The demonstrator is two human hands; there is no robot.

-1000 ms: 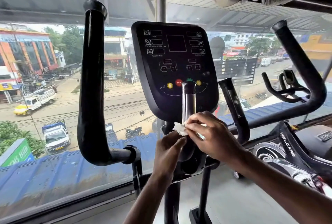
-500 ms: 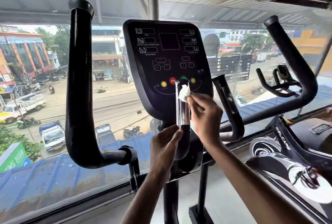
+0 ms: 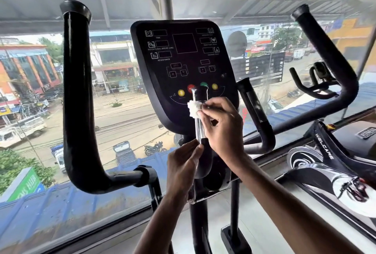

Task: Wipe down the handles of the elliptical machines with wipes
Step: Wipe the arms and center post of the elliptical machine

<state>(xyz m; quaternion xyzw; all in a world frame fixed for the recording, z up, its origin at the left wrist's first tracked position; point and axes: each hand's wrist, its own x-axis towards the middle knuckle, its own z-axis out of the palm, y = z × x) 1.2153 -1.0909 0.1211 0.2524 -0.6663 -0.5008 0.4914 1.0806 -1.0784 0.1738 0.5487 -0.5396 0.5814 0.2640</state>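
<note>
Big glass windows (image 3: 122,121) fill the gym wall, and a street with trucks lies far below. Right in the middle stands the black screen board (image 3: 183,60) of an elliptical machine. A tall left handle (image 3: 77,101) rises at 9 o'clock and a tall right handle (image 3: 335,74) at 2 o'clock. An exercise bike (image 3: 325,152) sits at 4 o'clock.

The job right now is on the short handle (image 3: 200,127), just below the middle, in front of the board's coloured buttons. It has a black cap on top and a shiny silver part lower down. The right hand (image 3: 223,129) comes in from 5 o'clock. Its thumb and fingers are bent and pinch a small white wipe (image 3: 194,109), pressing it on the handle near the top of the silver part. The left hand (image 3: 183,164) comes up from 6 o'clock. Its fingertips touch the handle low down, where the silver ends. I cannot tell if it really grips the handle or only steadies it.

I think this is the rubbing step on this one handle, and lots is left to do. Next, the wipe likely needs to slide down the silver part and go round the back too. Then the second short handle (image 3: 254,111) at 3 o'clock and both tall handles need a wipe.
</note>
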